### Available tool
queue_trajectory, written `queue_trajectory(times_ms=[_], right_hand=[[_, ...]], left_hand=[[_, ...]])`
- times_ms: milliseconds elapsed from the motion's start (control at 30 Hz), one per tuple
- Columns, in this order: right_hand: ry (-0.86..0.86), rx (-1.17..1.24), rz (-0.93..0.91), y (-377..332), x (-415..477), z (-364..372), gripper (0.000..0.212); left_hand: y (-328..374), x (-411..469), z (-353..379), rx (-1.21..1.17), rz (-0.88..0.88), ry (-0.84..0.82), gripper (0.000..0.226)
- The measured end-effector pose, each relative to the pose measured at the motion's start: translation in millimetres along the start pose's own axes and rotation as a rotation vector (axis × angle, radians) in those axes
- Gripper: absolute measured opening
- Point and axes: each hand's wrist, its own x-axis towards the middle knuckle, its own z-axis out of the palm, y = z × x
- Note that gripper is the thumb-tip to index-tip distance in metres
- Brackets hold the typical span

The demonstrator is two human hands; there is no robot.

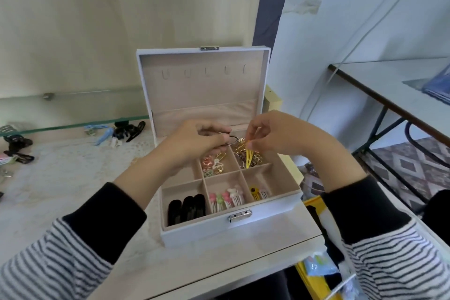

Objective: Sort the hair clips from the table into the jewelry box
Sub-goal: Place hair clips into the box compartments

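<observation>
A white jewelry box (229, 229) stands open on the table, its lid upright. My left hand (194, 143) hovers over the back compartments and grips a thin metal ring-shaped clip (232, 140). My right hand (272, 135) pinches a bunch of thin yellow hair clips (248, 157) that hang over the back right compartment, where gold clips (243, 151) lie. The front compartments hold black clips (186, 208), pink and white clips (226, 198) and a yellow clip (255, 192). More black and blue clips (117, 133) lie on the table at the left.
Dark claw clips (18, 145) sit at the table's far left beside a glass shelf edge (73, 125). A glass-topped table (394, 95) with black legs stands to the right. A yellow bag (314, 268) sits below the table's right edge.
</observation>
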Motion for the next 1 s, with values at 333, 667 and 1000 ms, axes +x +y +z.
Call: queue_trajectory(times_ms=[333,667,1000], right_hand=[[-0.109,-0.195,-0.001,17.0,-4.8,-6.4,0.007],[-0.156,-0.698,-0.09,5.7,-9.5,8.9,0.008],[-0.034,-0.908,-0.171,9.0,-11.0,31.0,0.01]], left_hand=[[-4.1,32.5,28.3,0.233,0.055,-0.045,0.01],[-4.9,53.9,51.4,0.491,0.237,0.07,0.007],[-3.4,59.8,53.7,0.705,0.36,0.013,0.009]])
